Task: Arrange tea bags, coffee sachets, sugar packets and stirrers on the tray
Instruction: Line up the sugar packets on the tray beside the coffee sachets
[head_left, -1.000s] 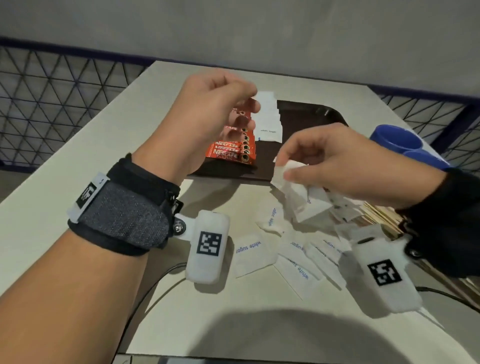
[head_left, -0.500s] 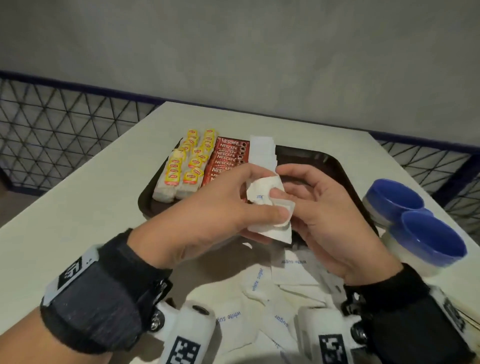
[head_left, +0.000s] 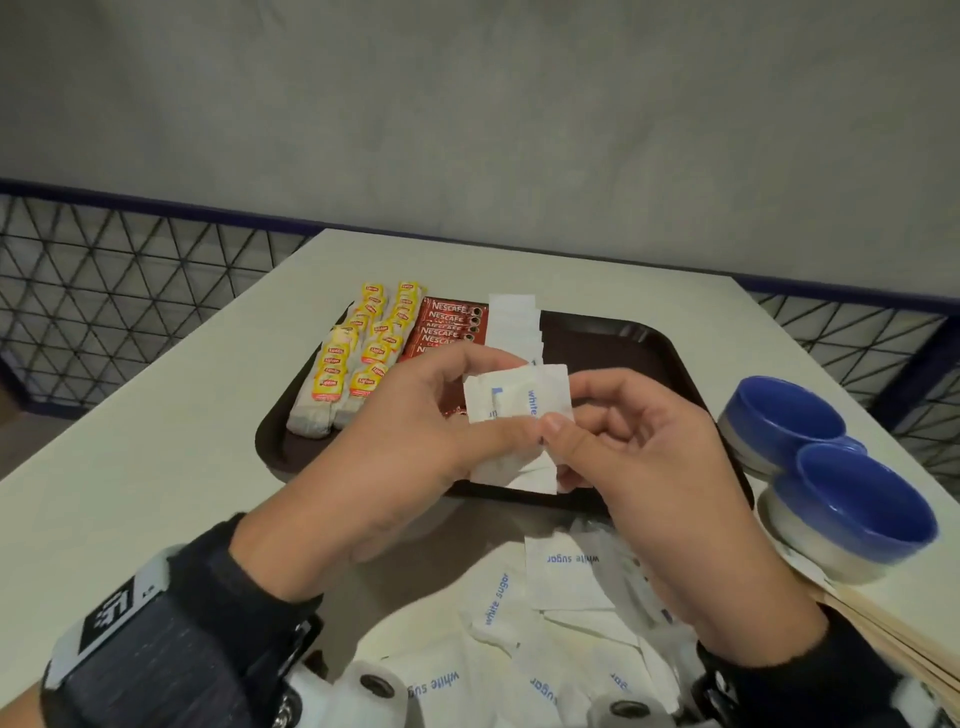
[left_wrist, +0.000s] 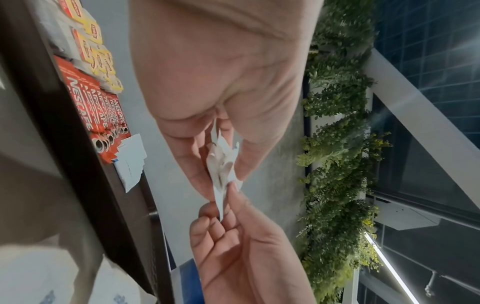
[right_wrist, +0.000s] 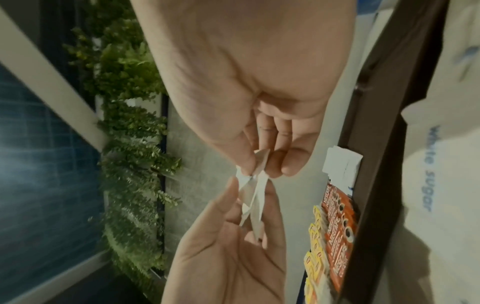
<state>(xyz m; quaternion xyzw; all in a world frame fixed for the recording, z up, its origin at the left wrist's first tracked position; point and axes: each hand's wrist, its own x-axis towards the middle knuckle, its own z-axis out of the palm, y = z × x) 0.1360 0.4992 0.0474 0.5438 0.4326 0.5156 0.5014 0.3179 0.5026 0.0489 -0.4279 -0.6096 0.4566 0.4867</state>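
Note:
Both hands hold a small bunch of white sugar packets above the near edge of the dark brown tray. My left hand pinches the bunch between thumb and fingers. My right hand pinches its right edge. On the tray lie two rows of yellow tea bags, a row of red coffee sachets and a row of white sugar packets. Wooden stirrers lie on the table at the right.
Several loose white sugar packets lie on the white table near me, below my hands. Two blue bowls stand to the right of the tray. A wire mesh fence runs behind the table's far edges.
My right hand lifted sugar packets off the table pile and my left hand came back from the tray to meet it. Both now hold the bunch, spread wider than half a second ago.

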